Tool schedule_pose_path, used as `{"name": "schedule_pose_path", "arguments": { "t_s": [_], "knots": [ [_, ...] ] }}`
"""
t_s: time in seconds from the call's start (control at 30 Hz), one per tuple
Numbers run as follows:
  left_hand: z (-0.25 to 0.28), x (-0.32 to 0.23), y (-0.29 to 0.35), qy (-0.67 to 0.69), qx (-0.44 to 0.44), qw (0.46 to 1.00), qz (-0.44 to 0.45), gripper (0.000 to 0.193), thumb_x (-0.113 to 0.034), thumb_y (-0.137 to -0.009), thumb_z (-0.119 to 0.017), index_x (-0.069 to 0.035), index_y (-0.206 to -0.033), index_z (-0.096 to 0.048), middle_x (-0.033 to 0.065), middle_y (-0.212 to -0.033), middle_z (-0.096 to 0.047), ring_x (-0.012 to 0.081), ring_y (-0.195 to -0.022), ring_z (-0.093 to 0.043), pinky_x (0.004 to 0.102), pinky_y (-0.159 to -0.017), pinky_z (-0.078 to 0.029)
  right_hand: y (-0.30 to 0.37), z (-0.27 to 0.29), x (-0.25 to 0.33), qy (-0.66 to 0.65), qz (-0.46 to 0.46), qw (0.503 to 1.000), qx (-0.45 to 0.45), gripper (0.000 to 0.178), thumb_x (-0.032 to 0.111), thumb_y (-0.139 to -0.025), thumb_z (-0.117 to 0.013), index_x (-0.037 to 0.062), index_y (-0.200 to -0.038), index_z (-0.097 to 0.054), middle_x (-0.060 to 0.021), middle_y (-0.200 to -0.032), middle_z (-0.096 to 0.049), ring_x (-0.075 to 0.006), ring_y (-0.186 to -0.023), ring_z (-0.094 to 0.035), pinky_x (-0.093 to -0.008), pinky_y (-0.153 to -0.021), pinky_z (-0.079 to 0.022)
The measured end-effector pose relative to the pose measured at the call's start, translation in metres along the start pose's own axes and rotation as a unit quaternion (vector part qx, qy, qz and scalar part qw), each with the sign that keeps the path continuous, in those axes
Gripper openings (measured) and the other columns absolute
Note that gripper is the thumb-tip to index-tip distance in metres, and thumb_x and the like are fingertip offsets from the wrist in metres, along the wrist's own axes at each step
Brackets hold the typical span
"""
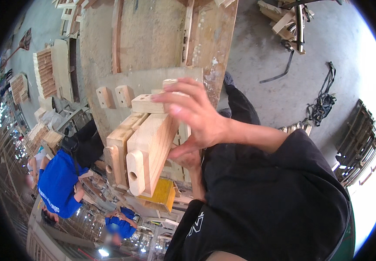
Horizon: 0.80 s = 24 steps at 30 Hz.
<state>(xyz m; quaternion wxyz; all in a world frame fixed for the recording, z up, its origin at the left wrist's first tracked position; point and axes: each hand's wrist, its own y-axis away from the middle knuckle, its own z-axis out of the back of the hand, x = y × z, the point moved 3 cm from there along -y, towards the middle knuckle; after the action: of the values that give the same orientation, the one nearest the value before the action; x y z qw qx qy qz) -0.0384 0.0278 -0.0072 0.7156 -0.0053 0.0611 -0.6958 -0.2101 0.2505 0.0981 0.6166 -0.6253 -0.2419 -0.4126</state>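
Note:
A pale wooden piece [155, 141] with a rounded end tenon, which has a hole through it, lies tilted beside a second wooden piece [122, 139] of similar shape. Above it, the fingers of my right hand [196, 113] are stretched apart over a small drilled wooden block [146, 105], the thumb lower by the piece's side. From this view I cannot tell how firmly the fingertips touch the block. Lower down, my left hand [191, 160] is close to the near side of the pale piece; its fingers are mostly hidden.
Two small blocks [105, 97] lie on the board-topped workbench [153, 39]. A yellow block [164, 195] sits below the pieces. People in blue shirts [59, 185] work to the left. Black straps [323, 102] and stacked wood [357, 135] lie on the floor at the right.

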Motion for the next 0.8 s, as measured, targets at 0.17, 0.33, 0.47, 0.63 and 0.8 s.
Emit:
{"name": "schedule_pose_path", "arguments": {
  "t_s": [0.17, 0.33, 0.47, 0.63, 0.8],
  "knots": [
    [-0.007, 0.006, 0.002, 0.069, 0.003, 0.997, 0.036, 0.072, -0.028, -0.074, -0.083, 0.001, -0.131, -0.049, 0.0264, -0.117, -0.055, 0.0480, -0.103, -0.052, 0.0514, -0.086, -0.043, -0.016, -0.027, 0.010, -0.008, 0.060, 0.998, -0.007, 0.108, 0.040, -0.055, -0.085, 0.0065, -0.145, -0.035, -0.0147, -0.133, -0.053, -0.0365, -0.118, -0.050, -0.0612, -0.101, -0.034],
    [0.003, 0.003, -0.003, 0.099, 0.012, 0.991, 0.084, 0.077, -0.030, -0.073, -0.082, 0.001, -0.134, -0.046, 0.0281, -0.121, -0.054, 0.0504, -0.109, -0.049, 0.0563, -0.091, -0.040, -0.018, -0.027, 0.011, -0.015, 0.029, 0.999, 0.034, 0.100, 0.033, -0.054, -0.083, 0.0054, -0.140, -0.041, -0.0107, -0.130, -0.058, -0.0342, -0.116, -0.053, -0.0623, -0.101, -0.033],
    [0.012, -0.005, -0.004, 0.053, 0.006, 0.998, 0.032, 0.079, -0.031, -0.075, -0.080, 0.002, -0.137, -0.044, 0.0290, -0.125, -0.052, 0.0502, -0.113, -0.048, 0.0565, -0.094, -0.040, -0.010, -0.035, 0.012, -0.039, 0.007, 0.998, -0.041, 0.100, 0.029, -0.051, -0.088, 0.0113, -0.139, -0.044, -0.0036, -0.129, -0.062, -0.0318, -0.119, -0.052, -0.0614, -0.104, -0.030],
    [0.010, -0.002, -0.005, 0.019, 0.008, 0.999, 0.048, 0.081, -0.037, -0.081, -0.075, 0.002, -0.142, -0.040, 0.0293, -0.129, -0.050, 0.0484, -0.116, -0.048, 0.0551, -0.097, -0.039, -0.012, -0.030, 0.017, 0.035, -0.006, 0.999, -0.034, 0.101, 0.031, -0.050, -0.086, 0.0081, -0.137, -0.041, -0.0132, -0.134, -0.053, -0.0385, -0.122, -0.046, -0.0648, -0.105, -0.026],
    [0.011, -0.005, -0.007, 0.016, 0.004, 0.998, 0.058, 0.089, -0.045, -0.082, -0.074, 0.001, -0.147, -0.035, 0.0289, -0.128, -0.050, 0.0470, -0.117, -0.048, 0.0544, -0.098, -0.039, 0.017, -0.037, -0.008, 0.147, 0.002, 0.986, -0.084, 0.109, 0.024, -0.047, -0.088, 0.0119, -0.141, -0.036, -0.0194, -0.141, -0.043, -0.0408, -0.128, -0.040, -0.0638, -0.108, -0.022]
  ]
}}
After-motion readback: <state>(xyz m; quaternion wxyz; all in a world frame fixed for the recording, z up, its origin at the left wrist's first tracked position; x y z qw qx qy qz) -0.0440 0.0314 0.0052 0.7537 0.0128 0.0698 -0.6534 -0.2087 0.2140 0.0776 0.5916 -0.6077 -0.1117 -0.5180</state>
